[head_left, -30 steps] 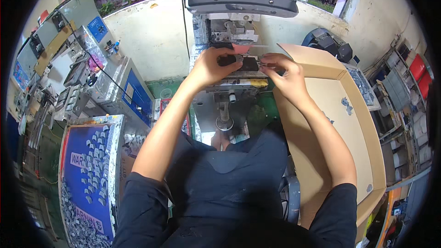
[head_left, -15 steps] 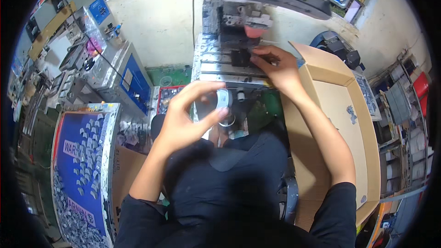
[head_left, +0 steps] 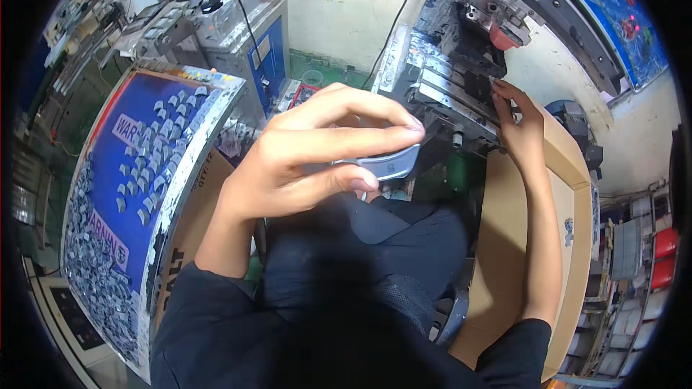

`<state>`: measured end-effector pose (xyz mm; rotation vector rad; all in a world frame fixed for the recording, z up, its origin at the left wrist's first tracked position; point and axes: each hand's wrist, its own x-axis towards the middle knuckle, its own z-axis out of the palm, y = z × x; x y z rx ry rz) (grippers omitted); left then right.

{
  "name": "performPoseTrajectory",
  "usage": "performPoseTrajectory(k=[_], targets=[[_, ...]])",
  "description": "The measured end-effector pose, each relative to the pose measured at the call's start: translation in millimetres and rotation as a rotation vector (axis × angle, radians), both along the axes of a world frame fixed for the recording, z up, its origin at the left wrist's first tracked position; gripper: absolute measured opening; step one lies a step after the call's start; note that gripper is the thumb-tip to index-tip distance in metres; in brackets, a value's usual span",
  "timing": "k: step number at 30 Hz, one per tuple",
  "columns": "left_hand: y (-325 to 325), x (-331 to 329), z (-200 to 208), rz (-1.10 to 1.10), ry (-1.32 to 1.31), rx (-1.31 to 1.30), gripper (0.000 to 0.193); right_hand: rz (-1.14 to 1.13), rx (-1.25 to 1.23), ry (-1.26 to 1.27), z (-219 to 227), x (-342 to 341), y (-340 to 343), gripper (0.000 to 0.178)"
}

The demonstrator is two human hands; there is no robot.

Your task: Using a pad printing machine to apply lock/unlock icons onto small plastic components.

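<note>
Head view shows the left hand raised close under the camera, fingers curled and closed on a small curved silver-grey plastic part. The part is pinched between the thumb below and the fingertips above, and its long axis runs roughly left to right, with the free end poking out past the fingertips toward the machine. Left of this hand, well apart, a blue tray carries many similar small grey pieces scattered over its surface. The right hand is stretched forward, fingertips touching the dark metal fixture at the front of the machine; whether it grips anything there cannot be told. So the right hand is the nearer one to the fixture, while the held part lies lower and to the left of it. A cardboard box sits under the right forearm.
</note>
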<state>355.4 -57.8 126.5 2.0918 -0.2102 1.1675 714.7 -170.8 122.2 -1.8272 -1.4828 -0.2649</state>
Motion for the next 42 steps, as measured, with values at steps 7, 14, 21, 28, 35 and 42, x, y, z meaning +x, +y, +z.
performPoseTrajectory(k=[7, 14, 21, 28, 35, 42], targets=[[-16, -7, -3, -0.110, -0.016, -0.189, 0.053, 0.007, -0.032, -0.034, -13, -21, -12, 0.039], [-20, -11, -1, -0.105, -0.099, -0.017, 0.056, -0.041, -0.096, -0.452, -34, -17, -26, 0.065], [-24, -17, 5, -0.093, -0.089, 0.019, 0.056, -0.088, -0.100, -0.556, -38, -20, -27, 0.074], [-24, -17, 2, -0.112, -0.096, -0.013, 0.054, -0.093, -0.091, -0.563, -40, -23, -26, 0.076], [-25, -16, 2, -0.120, -0.089, -0.014, 0.054, -0.115, -0.085, -0.571, -40, -26, -25, 0.078], [-29, -25, 5, -0.081, 0.020, -0.299, 0.052, -0.043, -0.162, -0.523, -32, -27, -33, 0.079]])
